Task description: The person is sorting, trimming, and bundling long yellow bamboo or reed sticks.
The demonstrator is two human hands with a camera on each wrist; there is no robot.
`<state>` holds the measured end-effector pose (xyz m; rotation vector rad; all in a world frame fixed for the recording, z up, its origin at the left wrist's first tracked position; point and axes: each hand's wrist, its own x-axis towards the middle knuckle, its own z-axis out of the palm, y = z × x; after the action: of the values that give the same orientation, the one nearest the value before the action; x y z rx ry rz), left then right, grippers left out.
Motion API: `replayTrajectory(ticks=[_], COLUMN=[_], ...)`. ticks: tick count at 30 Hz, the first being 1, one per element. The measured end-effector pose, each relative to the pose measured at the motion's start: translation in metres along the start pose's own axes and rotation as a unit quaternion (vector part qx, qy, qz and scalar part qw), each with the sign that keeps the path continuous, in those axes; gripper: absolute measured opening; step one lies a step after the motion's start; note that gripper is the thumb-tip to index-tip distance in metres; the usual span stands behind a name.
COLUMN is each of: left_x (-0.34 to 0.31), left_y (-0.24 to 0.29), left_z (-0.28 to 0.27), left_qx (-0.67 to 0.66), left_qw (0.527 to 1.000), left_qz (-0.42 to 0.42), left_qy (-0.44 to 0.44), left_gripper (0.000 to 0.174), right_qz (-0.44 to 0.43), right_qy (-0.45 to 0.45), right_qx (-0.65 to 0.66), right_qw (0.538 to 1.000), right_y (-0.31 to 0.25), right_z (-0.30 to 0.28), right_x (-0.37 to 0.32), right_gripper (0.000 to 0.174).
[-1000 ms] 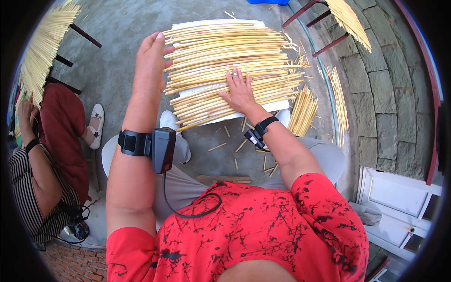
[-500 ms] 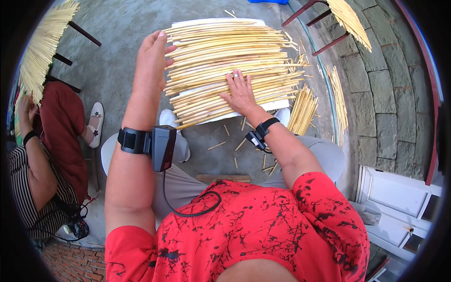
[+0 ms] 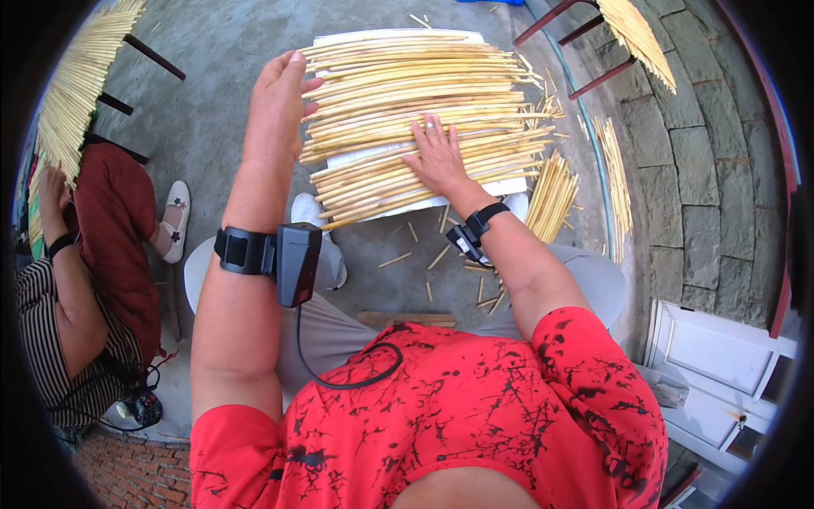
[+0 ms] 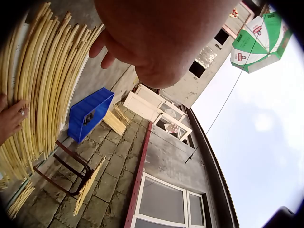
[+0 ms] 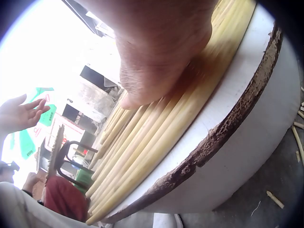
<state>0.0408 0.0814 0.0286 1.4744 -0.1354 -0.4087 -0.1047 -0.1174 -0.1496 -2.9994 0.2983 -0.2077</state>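
Many long pale-yellow stalks (image 3: 407, 88) lie side by side, crosswise on a white board (image 3: 510, 184). My right hand (image 3: 441, 161) rests on the nearer stalks, fingers spread and palm down, a ring on one finger. In the right wrist view, its heel presses close over the stalks (image 5: 142, 161) near the board's worn edge. My left hand (image 3: 275, 106) is raised at the stalks' left ends, its palm turned toward them. The right wrist view shows the left hand (image 5: 23, 116) with extended fingers and nothing held.
A bundle of shorter stalks (image 3: 553, 197) lies right of the board, with loose offcuts (image 3: 395, 260) on the concrete. A stool topped with stalks (image 3: 636, 42) stands at the far right. At left sits another person (image 3: 114, 229) beside a similar stalk sheet (image 3: 80, 81). A blue crate (image 4: 88, 114) is beyond.
My right hand has shifted very slightly forward over the stalks. The left hand keeps its place at their left ends.
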Motion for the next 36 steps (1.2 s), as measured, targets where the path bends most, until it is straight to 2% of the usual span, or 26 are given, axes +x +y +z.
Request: replayTrajectory(ticks=[3, 5, 9, 17, 21, 23, 32, 36], left_x=[0.0, 0.002, 0.001, 0.002, 0.001, 0.002, 0.0, 0.0], left_y=[0.0, -0.002, 0.0, 0.001, 0.002, 0.0, 0.002, 0.002], left_z=[-0.001, -0.001, -0.002, 0.0, 0.0, -0.003, -0.002, -0.001], left_qx=[0.0, -0.006, -0.005, 0.003, 0.002, -0.004, 0.004, 0.006], left_qw=[1.0, 1.0, 1.0, 1.0, 1.0, 1.0, 1.0, 1.0], left_qz=[0.007, 0.005, 0.003, -0.01, -0.013, -0.001, 0.001, 0.007], left_qy=[-0.003, -0.006, -0.004, 0.014, 0.011, -0.008, -0.01, -0.005], left_gripper=[0.051, 0.051, 0.051, 0.042, 0.043, 0.051, 0.053, 0.053], right_qz=[-0.002, -0.02, -0.016, -0.034, -0.03, -0.02, -0.003, -0.014], right_qy=[-0.01, 0.027, 0.026, 0.108, 0.091, 0.095, 0.052, 0.079], right_qx=[0.006, 0.005, 0.002, 0.039, 0.026, 0.053, 0.034, 0.009], right_qw=[1.0, 0.999, 1.0, 0.993, 0.995, 0.994, 0.998, 0.997], right_y=[0.002, 0.005, 0.005, 0.007, 0.008, 0.006, 0.008, 0.008], right_z=[0.0, 0.004, 0.001, -0.003, 0.002, -0.001, -0.002, 0.005], right_x=[-0.008, -0.013, -0.018, -0.026, -0.028, -0.028, -0.02, -0.021], right_gripper=[0.063, 0.063, 0.06, 0.054, 0.051, 0.05, 0.049, 0.05])
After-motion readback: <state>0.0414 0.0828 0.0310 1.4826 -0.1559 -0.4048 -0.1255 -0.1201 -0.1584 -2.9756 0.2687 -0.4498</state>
